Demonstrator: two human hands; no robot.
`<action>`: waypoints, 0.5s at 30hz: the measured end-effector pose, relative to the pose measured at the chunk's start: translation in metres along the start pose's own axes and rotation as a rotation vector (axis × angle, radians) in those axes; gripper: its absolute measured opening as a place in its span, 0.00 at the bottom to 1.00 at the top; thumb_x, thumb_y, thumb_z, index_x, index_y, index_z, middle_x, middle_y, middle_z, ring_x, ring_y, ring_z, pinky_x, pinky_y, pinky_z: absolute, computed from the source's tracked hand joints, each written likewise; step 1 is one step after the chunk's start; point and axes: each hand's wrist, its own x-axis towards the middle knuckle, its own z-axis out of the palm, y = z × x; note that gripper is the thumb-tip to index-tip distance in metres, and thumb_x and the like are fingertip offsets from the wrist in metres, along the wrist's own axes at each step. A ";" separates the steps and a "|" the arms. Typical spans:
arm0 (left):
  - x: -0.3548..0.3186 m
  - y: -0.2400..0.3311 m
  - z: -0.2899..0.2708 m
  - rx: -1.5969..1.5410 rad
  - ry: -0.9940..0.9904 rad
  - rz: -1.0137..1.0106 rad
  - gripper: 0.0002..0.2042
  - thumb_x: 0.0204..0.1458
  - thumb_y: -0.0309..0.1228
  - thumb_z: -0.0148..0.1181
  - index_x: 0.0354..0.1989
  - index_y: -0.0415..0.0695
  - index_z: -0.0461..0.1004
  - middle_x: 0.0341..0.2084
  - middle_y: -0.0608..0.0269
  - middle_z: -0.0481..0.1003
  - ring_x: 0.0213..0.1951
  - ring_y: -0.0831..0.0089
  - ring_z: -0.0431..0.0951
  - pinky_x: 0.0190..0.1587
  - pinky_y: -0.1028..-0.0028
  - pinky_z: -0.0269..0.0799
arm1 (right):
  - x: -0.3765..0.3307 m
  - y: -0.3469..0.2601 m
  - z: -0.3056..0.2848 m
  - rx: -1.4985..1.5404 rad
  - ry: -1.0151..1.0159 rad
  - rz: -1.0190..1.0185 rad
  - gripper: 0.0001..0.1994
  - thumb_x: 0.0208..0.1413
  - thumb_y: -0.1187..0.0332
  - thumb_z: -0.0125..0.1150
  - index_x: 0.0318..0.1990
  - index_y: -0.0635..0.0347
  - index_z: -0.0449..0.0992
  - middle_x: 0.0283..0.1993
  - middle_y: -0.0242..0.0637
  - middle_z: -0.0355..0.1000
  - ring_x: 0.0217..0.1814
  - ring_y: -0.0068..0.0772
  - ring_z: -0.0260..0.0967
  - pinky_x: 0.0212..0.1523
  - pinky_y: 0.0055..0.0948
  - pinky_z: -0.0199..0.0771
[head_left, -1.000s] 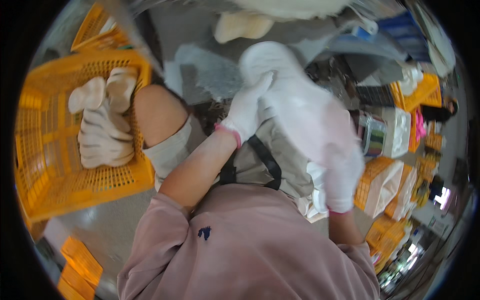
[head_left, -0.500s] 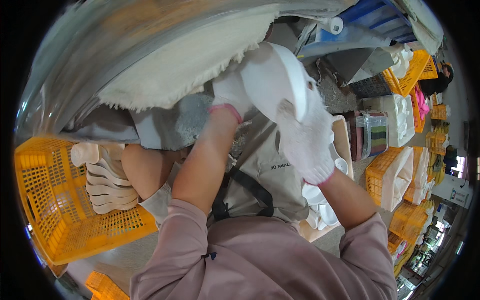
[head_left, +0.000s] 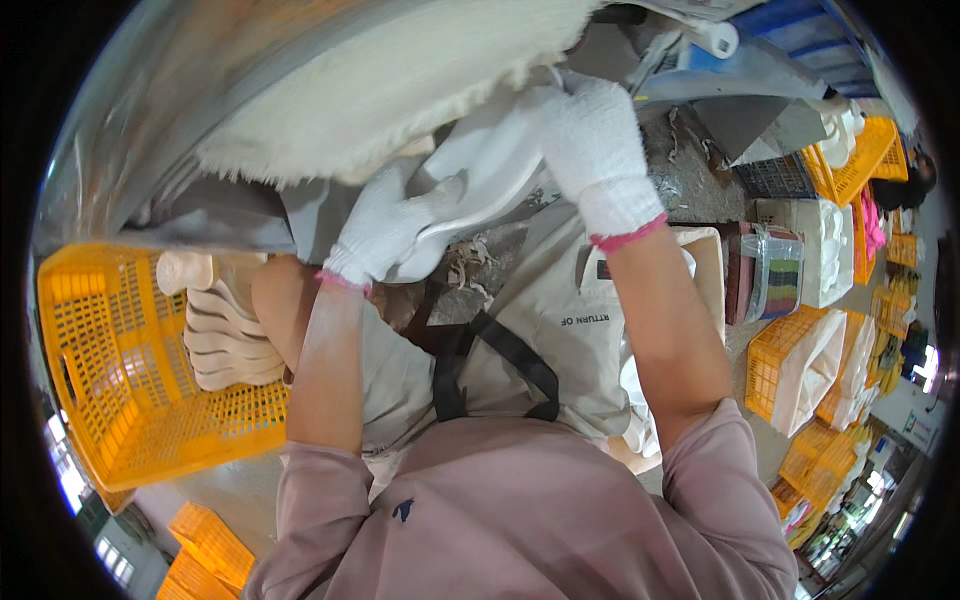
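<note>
White piece (head_left: 490,165) is sitting just above centre, at 12 o'clock in the head view, with both gloved hands holding it. Half a second ago it was standing closer to upright; now it's lying on a slant, one end pointing to 7 o'clock, the other to 1.

Left hand (head_left: 385,220) is gripping the lower end from 10 o'clock, after shifting out left. Its thumb is pressing across the near face; the other fingers are mostly hiding behind, apparently curling round.

Right hand (head_left: 595,140) is now sitting at 1 o'clock, up from about 3. Its fingers are curling over the upper end, looking fairly tight; the tips are hiding, so I can't tell exactly how they're closing.

Frayed disc (head_left: 400,90) is filling 11 o'clock, much as before. The piece's upper side is meeting the fringe in view, but I can't tell whether they're touching or just overlapping.

My read: the regrip is putting the hands at opposite ends, giving better control of tilt, and a different stretch of the piece is facing the disc. So the work is looking mid-pass, not finished.

Elsewhere: yellow crate (head_left: 225,420) is sitting between 8 and 9 o'clock, still holding its cream stack (head_left: 230,340). Scraps (head_left: 470,270) are lying just below the piece. White parts (head_left: 640,432) are showing between 4 and 5 o'clock, partly hiding behind the right forearm.
</note>
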 end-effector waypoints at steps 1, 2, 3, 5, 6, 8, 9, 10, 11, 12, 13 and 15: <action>-0.002 -0.001 0.003 0.081 -0.039 0.039 0.33 0.59 0.41 0.71 0.67 0.31 0.70 0.50 0.51 0.82 0.47 0.67 0.83 0.53 0.70 0.77 | 0.004 0.005 0.004 -0.127 -0.025 -0.123 0.10 0.60 0.63 0.58 0.36 0.57 0.83 0.35 0.54 0.80 0.41 0.60 0.81 0.43 0.50 0.82; -0.002 -0.001 0.006 0.145 -0.036 0.138 0.33 0.59 0.39 0.72 0.68 0.32 0.69 0.50 0.52 0.82 0.46 0.68 0.83 0.53 0.71 0.78 | 0.008 0.010 0.011 -0.298 -0.065 -0.176 0.10 0.60 0.63 0.58 0.36 0.56 0.84 0.35 0.53 0.81 0.41 0.60 0.81 0.44 0.50 0.82; -0.002 -0.002 0.013 -0.133 -0.128 0.061 0.31 0.59 0.38 0.72 0.66 0.33 0.71 0.49 0.58 0.82 0.43 0.70 0.84 0.49 0.73 0.79 | 0.011 0.013 0.010 -0.401 -0.125 -0.251 0.10 0.61 0.63 0.58 0.38 0.50 0.85 0.39 0.51 0.81 0.42 0.59 0.81 0.44 0.50 0.82; -0.002 -0.002 0.032 -0.580 -0.213 -0.124 0.27 0.60 0.36 0.70 0.64 0.34 0.72 0.47 0.60 0.83 0.43 0.73 0.83 0.48 0.75 0.78 | 0.012 0.010 0.005 -0.304 -0.156 -0.286 0.09 0.61 0.63 0.58 0.39 0.49 0.85 0.42 0.51 0.81 0.43 0.58 0.81 0.44 0.51 0.82; -0.002 0.000 0.046 -0.748 -0.203 -0.233 0.22 0.62 0.35 0.68 0.61 0.37 0.75 0.46 0.63 0.83 0.42 0.74 0.83 0.46 0.75 0.78 | 0.009 0.004 -0.003 -0.264 -0.124 -0.315 0.09 0.61 0.63 0.58 0.39 0.49 0.85 0.43 0.51 0.81 0.43 0.58 0.81 0.44 0.51 0.82; -0.004 0.008 0.081 -0.899 -0.183 -0.082 0.13 0.66 0.33 0.65 0.53 0.39 0.80 0.43 0.67 0.82 0.41 0.77 0.82 0.43 0.74 0.78 | -0.006 -0.018 -0.031 -0.149 -0.147 -0.252 0.08 0.60 0.62 0.61 0.39 0.54 0.82 0.42 0.51 0.79 0.46 0.57 0.79 0.48 0.48 0.80; -0.003 0.012 0.099 -0.986 -0.088 0.018 0.13 0.65 0.34 0.65 0.51 0.39 0.81 0.42 0.67 0.82 0.41 0.76 0.81 0.45 0.74 0.77 | -0.019 -0.033 -0.045 0.048 -0.205 -0.124 0.10 0.59 0.60 0.63 0.39 0.57 0.81 0.41 0.52 0.78 0.46 0.58 0.78 0.49 0.47 0.79; -0.001 0.017 0.115 -1.033 0.010 0.038 0.12 0.65 0.36 0.66 0.48 0.39 0.82 0.41 0.66 0.82 0.41 0.76 0.81 0.46 0.74 0.77 | -0.034 -0.047 -0.065 0.294 -0.337 0.409 0.18 0.55 0.55 0.68 0.41 0.63 0.78 0.41 0.55 0.75 0.49 0.60 0.75 0.49 0.47 0.76; 0.003 0.021 0.128 -1.171 0.063 0.053 0.13 0.65 0.36 0.66 0.48 0.37 0.82 0.40 0.65 0.82 0.41 0.75 0.81 0.47 0.74 0.77 | -0.047 -0.060 -0.075 0.191 -0.449 0.466 0.28 0.51 0.52 0.71 0.51 0.66 0.75 0.47 0.58 0.73 0.51 0.61 0.73 0.49 0.47 0.74; 0.009 0.027 0.138 -1.267 0.117 -0.010 0.14 0.64 0.37 0.67 0.48 0.36 0.82 0.39 0.64 0.82 0.41 0.74 0.81 0.48 0.73 0.77 | -0.061 -0.067 -0.093 0.004 -0.556 0.207 0.37 0.51 0.55 0.72 0.66 0.67 0.68 0.56 0.60 0.72 0.59 0.58 0.73 0.57 0.44 0.75; 0.014 0.032 0.146 -1.378 0.144 0.006 0.15 0.64 0.37 0.67 0.48 0.35 0.82 0.38 0.63 0.82 0.41 0.73 0.82 0.49 0.72 0.77 | -0.078 -0.077 -0.096 0.248 -0.326 0.241 0.41 0.52 0.58 0.72 0.70 0.67 0.62 0.60 0.61 0.71 0.62 0.58 0.72 0.61 0.43 0.74; 0.027 0.042 0.154 -0.852 0.324 -0.205 0.15 0.63 0.37 0.66 0.50 0.37 0.81 0.37 0.56 0.83 0.40 0.64 0.84 0.48 0.67 0.79 | -0.098 -0.076 -0.099 0.317 -0.020 0.331 0.43 0.52 0.63 0.71 0.73 0.70 0.58 0.64 0.61 0.71 0.67 0.55 0.71 0.66 0.41 0.72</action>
